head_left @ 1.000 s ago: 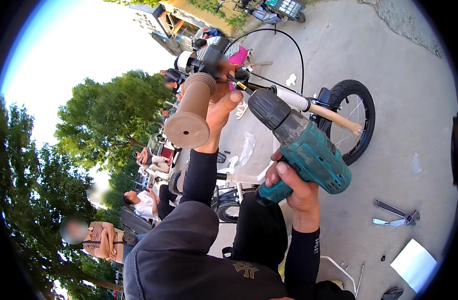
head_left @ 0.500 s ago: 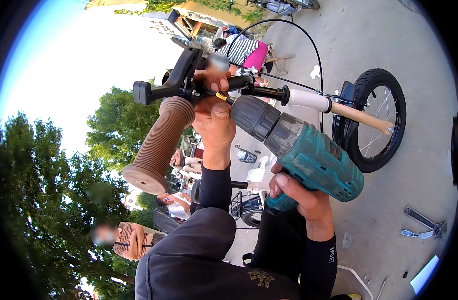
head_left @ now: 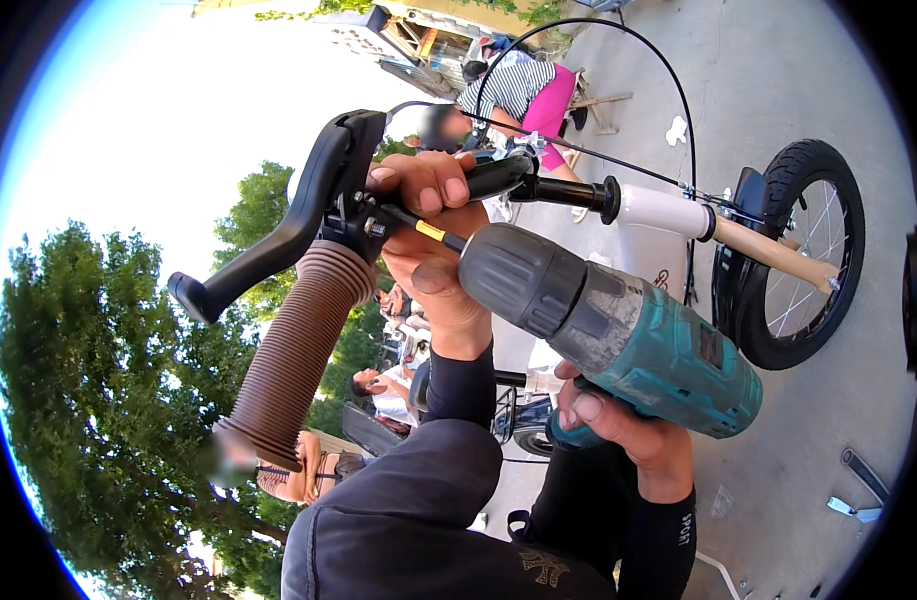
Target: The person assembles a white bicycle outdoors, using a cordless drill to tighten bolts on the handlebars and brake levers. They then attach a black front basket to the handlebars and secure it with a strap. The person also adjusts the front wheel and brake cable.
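Observation:
My left hand [head_left: 434,240] is closed round the black handlebar [head_left: 504,176], beside the brake lever [head_left: 284,225] and its clamp. A ribbed brown grip [head_left: 304,345] covers the bar's end. In my right hand [head_left: 634,430] is a worn teal and black cordless drill [head_left: 669,360], fingers wrapped round its handle. From the chuck a driver bit with a yellow band [head_left: 431,231] reaches to the lever clamp; its tip's seating in a screw cannot be made out. The bar belongs to a small bicycle with a white head tube [head_left: 664,212] and a beige fork [head_left: 769,252].
The front wheel [head_left: 809,250] stands right of the drill, and a black cable [head_left: 669,75] loops above the bar. On the concrete at lower right lies a wrench [head_left: 864,472], partly cut off. Several people sit or stand beyond, one in a striped shirt [head_left: 514,88].
The brake lever has turned on the bar, its free end swinging down beside the grip. Bicycle, drill and both hands appear shifted slightly right in view. Both hands keep their holds.

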Tool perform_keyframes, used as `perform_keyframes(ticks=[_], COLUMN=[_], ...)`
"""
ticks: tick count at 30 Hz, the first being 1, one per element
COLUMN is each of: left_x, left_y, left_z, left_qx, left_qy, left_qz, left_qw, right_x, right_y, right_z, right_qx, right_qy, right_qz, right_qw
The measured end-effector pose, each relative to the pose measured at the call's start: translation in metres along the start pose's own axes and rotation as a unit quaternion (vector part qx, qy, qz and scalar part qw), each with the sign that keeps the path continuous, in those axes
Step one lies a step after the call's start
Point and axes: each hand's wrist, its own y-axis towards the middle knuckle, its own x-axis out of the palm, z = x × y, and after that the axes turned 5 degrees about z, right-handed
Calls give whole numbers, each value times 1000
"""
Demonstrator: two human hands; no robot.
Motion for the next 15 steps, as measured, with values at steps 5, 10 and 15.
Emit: perform_keyframes(ticks=[5, 10, 15], left_x=[1, -5, -2], left_y=[3, 6, 6], left_z=[3, -1, 0], left_qx=[0, 3, -3], left_qy=[-43, -77, -74], left_qz=[-15, -43, -38], left_qw=[999, 996, 997], right_x=[2, -2, -3], right_y=[2, 3, 5], right_z=[4, 7, 7], right_qx=[41, 19, 1], right_qy=[-19, -52, -69], right_qz=[-20, -31, -40], right_qw=[999, 998, 997])
